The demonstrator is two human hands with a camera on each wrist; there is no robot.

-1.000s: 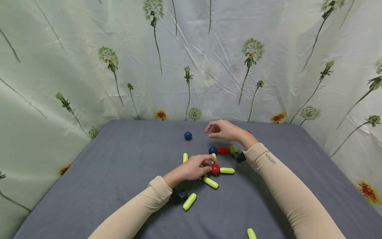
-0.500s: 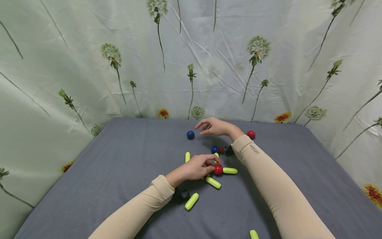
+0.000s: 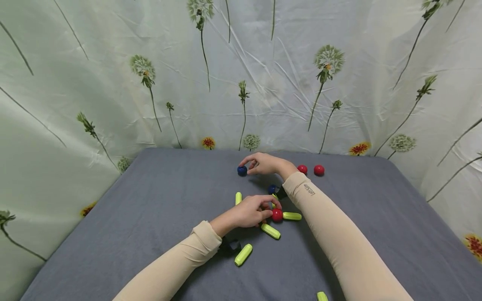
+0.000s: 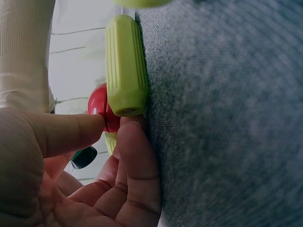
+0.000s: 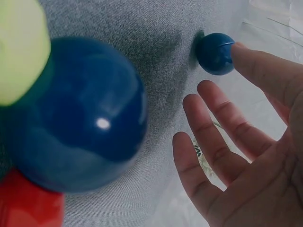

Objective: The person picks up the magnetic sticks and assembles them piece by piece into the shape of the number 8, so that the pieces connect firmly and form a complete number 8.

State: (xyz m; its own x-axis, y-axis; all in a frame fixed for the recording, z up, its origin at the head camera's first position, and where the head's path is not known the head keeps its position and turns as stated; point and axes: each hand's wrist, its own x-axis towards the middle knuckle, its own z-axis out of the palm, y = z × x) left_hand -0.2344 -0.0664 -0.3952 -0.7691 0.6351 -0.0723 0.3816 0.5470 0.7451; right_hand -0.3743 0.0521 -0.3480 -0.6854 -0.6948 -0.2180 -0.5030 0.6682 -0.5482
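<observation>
In the head view, the left hand (image 3: 250, 212) pinches a glossy red ball (image 3: 277, 215), from which a ribbed yellow-green rod (image 3: 292, 216) runs out at three o'clock. The right hand (image 3: 265, 163), fingers loosely spread, is by a blue ball (image 3: 242, 171) between its eight and nine o'clock; contact cannot be told. Another blue ball (image 3: 272, 189) sits at twelve o'clock from the pinched one. Two more red balls (image 3: 319, 170) lie on the grey worktop (image 3: 113, 221) at the right hand's three o'clock.

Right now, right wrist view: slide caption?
Right hand at the far blue ball; foreground blue ball against green piece and red piece.
</observation>
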